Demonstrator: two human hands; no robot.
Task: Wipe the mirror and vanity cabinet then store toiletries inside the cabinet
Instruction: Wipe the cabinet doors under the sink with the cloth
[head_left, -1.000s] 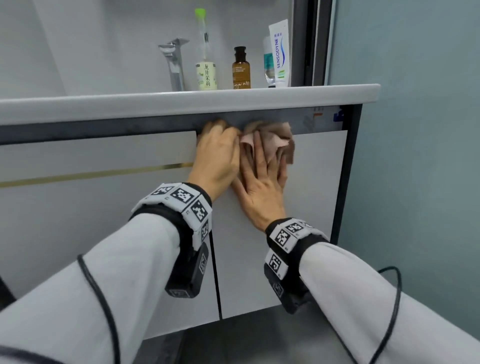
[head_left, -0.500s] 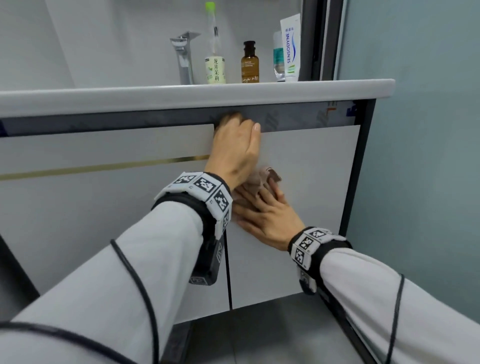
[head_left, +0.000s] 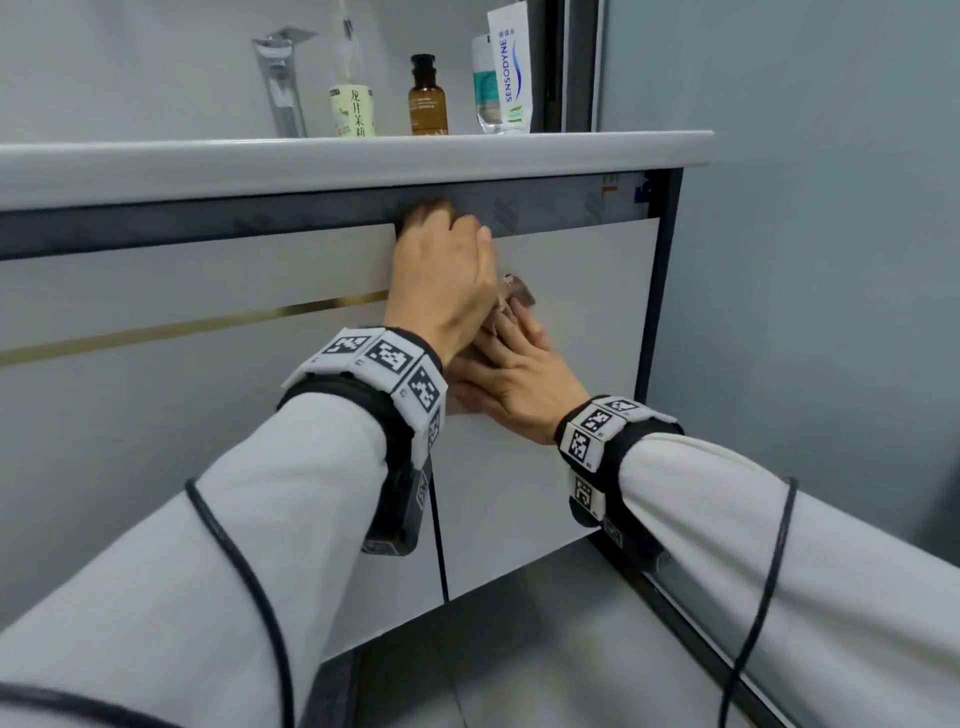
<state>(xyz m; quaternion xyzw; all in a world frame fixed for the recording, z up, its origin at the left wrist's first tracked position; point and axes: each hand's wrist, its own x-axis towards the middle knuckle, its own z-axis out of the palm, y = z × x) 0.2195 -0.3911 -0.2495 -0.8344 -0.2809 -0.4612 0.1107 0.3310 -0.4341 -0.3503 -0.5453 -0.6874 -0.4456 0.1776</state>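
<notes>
Wiping: right hand (head_left: 519, 384), fingers flat, presses cloth (head_left: 519, 296) on the right cabinet door (head_left: 582, 291), now lower than 1 second ago.
Left hand (head_left: 441, 280): fingers curled over the door's top edge.
Toiletries (head_left: 427, 98): on the counter (head_left: 208, 166), unstored; wiping comes first.

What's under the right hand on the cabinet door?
A brownish cloth, pressed against the door. Only a crumpled corner shows beyond the right hand; that hand and the left hand cover the rest.
</notes>
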